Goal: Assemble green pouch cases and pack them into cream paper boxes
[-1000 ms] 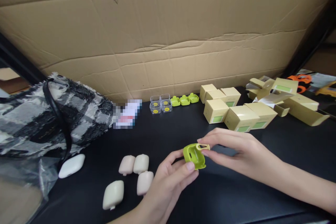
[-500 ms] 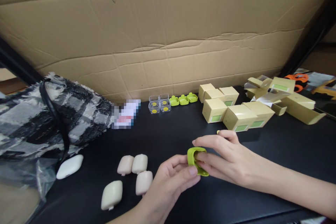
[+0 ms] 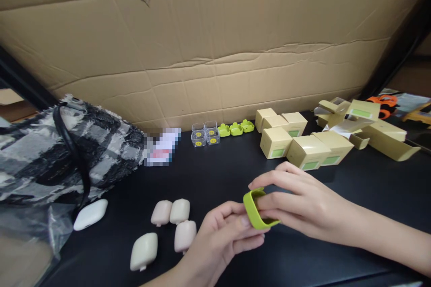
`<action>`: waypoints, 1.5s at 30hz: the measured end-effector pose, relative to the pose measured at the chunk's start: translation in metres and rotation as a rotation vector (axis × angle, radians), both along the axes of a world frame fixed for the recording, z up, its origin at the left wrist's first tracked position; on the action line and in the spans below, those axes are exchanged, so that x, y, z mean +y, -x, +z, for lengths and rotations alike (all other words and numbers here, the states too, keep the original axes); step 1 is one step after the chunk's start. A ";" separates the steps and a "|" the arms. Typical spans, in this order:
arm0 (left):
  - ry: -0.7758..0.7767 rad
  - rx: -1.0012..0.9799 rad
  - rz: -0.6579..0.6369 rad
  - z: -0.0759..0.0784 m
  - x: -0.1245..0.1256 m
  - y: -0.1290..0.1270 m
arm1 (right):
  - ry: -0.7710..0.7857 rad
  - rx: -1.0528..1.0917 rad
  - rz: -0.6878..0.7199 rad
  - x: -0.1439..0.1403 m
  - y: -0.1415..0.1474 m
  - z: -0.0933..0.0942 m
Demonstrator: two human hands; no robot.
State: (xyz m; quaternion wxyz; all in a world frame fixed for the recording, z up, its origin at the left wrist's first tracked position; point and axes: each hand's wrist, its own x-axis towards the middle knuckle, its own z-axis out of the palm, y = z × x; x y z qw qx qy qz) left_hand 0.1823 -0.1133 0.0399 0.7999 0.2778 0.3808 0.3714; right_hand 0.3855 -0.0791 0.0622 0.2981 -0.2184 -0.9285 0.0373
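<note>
Clamping the green shell (image 3: 253, 216) by its left side, that's the left hand (image 3: 222, 235); the right hand (image 3: 305, 202) reaches into the hollow, fingertips hidden, pinch impossible to tell.

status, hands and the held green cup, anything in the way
Left hand holds green cup, tilted. Right hand has fingers in its opening, blocking the view inside. Boxes stand beyond.

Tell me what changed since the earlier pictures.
The right hand moved its fingers into the green cup; the pale yellow piece it pinched at the rim is now hidden, so whether it was let go is unclear. The cup shifted slightly right, its opening turned toward that hand. The left hand still holds it; the pale cases and boxes stayed put.
</note>
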 end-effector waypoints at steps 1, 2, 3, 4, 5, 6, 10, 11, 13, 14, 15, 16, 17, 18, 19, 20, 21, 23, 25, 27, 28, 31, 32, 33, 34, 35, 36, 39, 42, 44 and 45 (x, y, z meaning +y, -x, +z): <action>0.000 0.023 -0.012 0.000 0.000 -0.001 | 0.050 0.006 0.020 0.000 0.000 0.002; -0.009 0.039 -0.023 0.000 0.000 -0.002 | 0.099 0.011 0.039 0.000 -0.001 0.004; -0.027 0.046 -0.030 -0.001 0.000 -0.002 | 0.147 0.020 0.056 0.000 -0.001 0.005; -0.053 0.045 -0.035 -0.003 0.000 -0.003 | 0.197 0.032 0.066 -0.001 -0.001 0.007; -0.083 0.039 -0.045 -0.005 0.000 -0.004 | 0.249 0.053 0.068 -0.002 -0.001 0.008; -0.108 0.029 -0.058 -0.007 0.000 -0.004 | 0.306 0.083 0.063 -0.003 -0.001 0.009; -0.150 0.006 -0.095 -0.011 -0.001 -0.005 | 0.523 0.204 0.049 -0.011 0.000 0.008; -0.153 0.004 -0.094 -0.012 -0.001 -0.005 | 0.546 0.210 0.055 -0.012 0.000 0.006; -0.161 0.012 -0.087 -0.013 0.000 -0.004 | 0.548 0.192 0.059 -0.015 0.004 0.002; -0.168 0.020 -0.085 -0.014 0.000 -0.004 | 0.543 0.184 0.061 -0.015 0.005 0.001; -0.176 0.030 -0.083 -0.015 0.001 -0.004 | 0.545 0.181 0.073 -0.015 0.007 0.000; -0.182 0.040 -0.085 -0.015 0.001 -0.004 | 0.552 0.183 0.091 -0.016 0.009 -0.001; -0.186 0.048 -0.086 -0.016 0.001 -0.004 | 0.556 0.195 0.109 -0.016 0.010 -0.001; -0.188 0.054 -0.084 -0.017 0.002 -0.004 | 0.554 0.210 0.124 -0.016 0.010 0.000; -0.187 0.061 -0.086 -0.017 0.002 -0.004 | 0.543 0.225 0.133 -0.017 0.011 0.001; -0.185 0.070 -0.092 -0.018 0.002 -0.004 | 0.519 0.239 0.136 -0.018 0.010 0.003; -0.185 0.079 -0.099 -0.018 0.002 -0.004 | 0.488 0.250 0.137 -0.019 0.010 0.005; -0.191 0.095 -0.109 -0.019 0.001 -0.003 | 0.433 0.252 0.149 -0.021 0.009 0.008; -0.198 0.103 -0.116 -0.018 0.000 -0.004 | 0.390 0.255 0.168 -0.022 0.009 0.009; -0.205 0.104 -0.121 -0.017 0.000 -0.004 | 0.360 0.256 0.177 -0.022 0.009 0.009; -0.211 0.102 -0.125 -0.016 0.000 -0.005 | 0.347 0.256 0.178 -0.023 0.009 0.009; -0.232 0.086 -0.130 -0.015 0.000 -0.005 | 0.333 0.235 0.186 -0.022 0.009 0.011; -0.237 0.078 -0.128 -0.015 0.000 -0.004 | 0.337 0.221 0.186 -0.022 0.009 0.012; -0.240 0.064 -0.120 -0.016 0.000 -0.004 | 0.344 0.204 0.180 -0.022 0.009 0.014; -0.237 0.039 -0.106 -0.018 0.000 -0.003 | 0.349 0.187 0.163 -0.021 0.008 0.015; -0.231 -0.001 -0.097 -0.020 0.000 -0.002 | 0.349 0.175 0.135 -0.021 0.008 0.016; -0.223 -0.053 -0.101 -0.023 0.000 -0.001 | 0.343 0.165 0.099 -0.020 0.007 0.017; -0.195 -0.197 -0.214 -0.032 -0.001 0.000 | 0.315 0.130 0.024 -0.018 0.005 0.014; -0.173 -0.212 -0.288 -0.037 -0.004 -0.002 | 0.344 0.033 0.075 -0.019 0.006 0.007; -0.149 -0.159 -0.248 -0.035 -0.006 -0.004 | 0.397 -0.030 0.155 -0.019 0.008 0.003; -0.137 -0.129 -0.214 -0.033 -0.007 -0.005 | 0.423 -0.045 0.199 -0.018 0.010 0.003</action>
